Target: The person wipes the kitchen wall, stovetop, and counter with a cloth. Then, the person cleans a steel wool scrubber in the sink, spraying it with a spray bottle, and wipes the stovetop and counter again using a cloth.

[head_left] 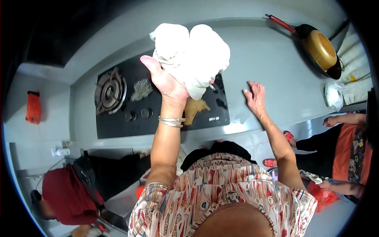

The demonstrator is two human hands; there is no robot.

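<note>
My left hand is raised palm up over the stove, holding a bunched white cloth. The cloth covers the fingers; the thumb sticks out to the left. My right hand rests on the grey counter, right of the stove, with its fingers apart and nothing in it. Beneath the left hand is a black gas cooktop. On it lie a grey, stringy scouring pad and a tan cloth, partly hidden by the left hand and white cloth.
A burner with its pan support is on the cooktop's left, near two knobs. A wok with a red handle and a gold pan stand at back right. People are at work on the left and right.
</note>
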